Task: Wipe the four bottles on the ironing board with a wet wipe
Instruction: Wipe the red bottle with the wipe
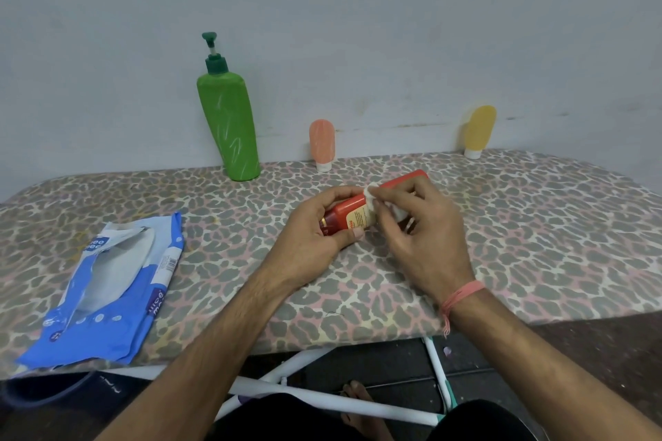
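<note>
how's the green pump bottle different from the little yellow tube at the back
The tall green plastic pump bottle dwarfs the small yellow squeeze tube. The bottle has a dark green pump on top; the tube stands inverted on a white cap. Both stand upright against the wall, untouched by either hand.

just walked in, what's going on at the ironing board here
A person is wiping a red bottle: the left hand holds it over the ironing board while the right hand rubs it with a white wet wipe. A green pump bottle, pink tube and yellow tube stand by the wall. The wipe pack lies at left.
</note>
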